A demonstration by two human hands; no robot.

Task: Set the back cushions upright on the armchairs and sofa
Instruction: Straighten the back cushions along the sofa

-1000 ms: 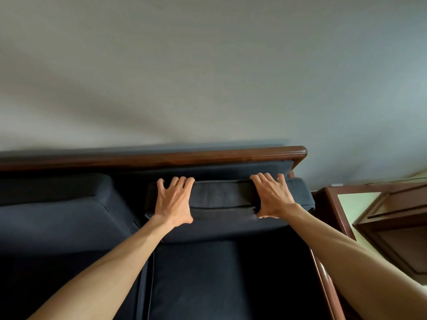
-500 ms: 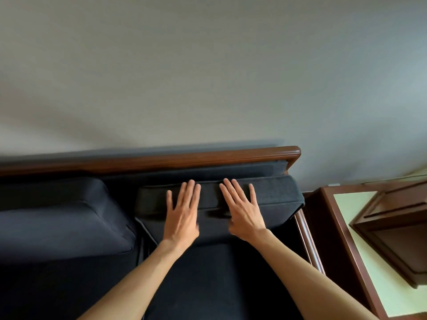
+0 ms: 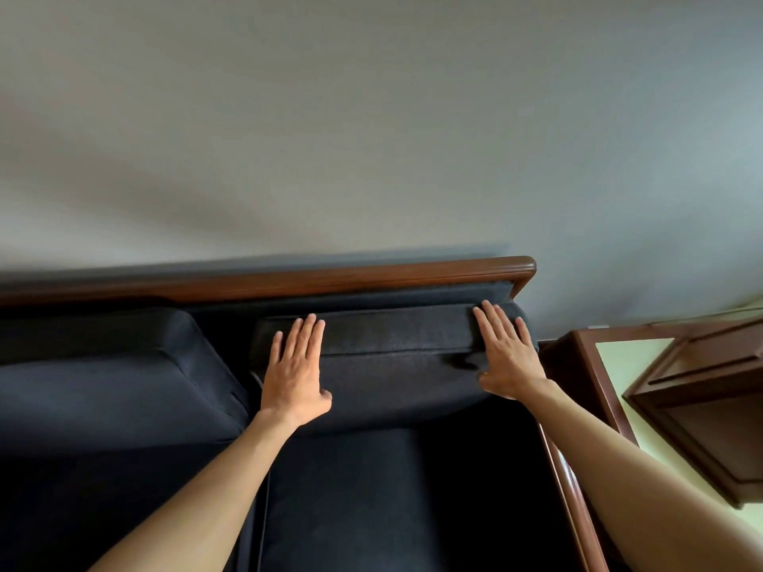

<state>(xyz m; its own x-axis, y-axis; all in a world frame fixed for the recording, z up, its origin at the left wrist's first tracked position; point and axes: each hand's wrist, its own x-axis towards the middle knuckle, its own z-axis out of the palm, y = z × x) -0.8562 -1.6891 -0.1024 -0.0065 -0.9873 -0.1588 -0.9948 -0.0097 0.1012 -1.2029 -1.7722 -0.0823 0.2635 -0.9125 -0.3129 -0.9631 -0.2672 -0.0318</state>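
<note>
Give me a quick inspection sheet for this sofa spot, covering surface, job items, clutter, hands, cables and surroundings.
Surface: dark seat cushion of the sofa, bare where it shows.
Job's things: right back cushion stands against the wooden top rail; left back cushion also stands against the rail.
Clutter: nothing seen.
Hands: left hand lies flat and open on the right back cushion near its left end; right hand lies flat and open near its right end; neither grips.
Cables: nothing seen.
Surroundings: plain grey wall behind; wooden side table to the right with a dark wooden box on it.
</note>
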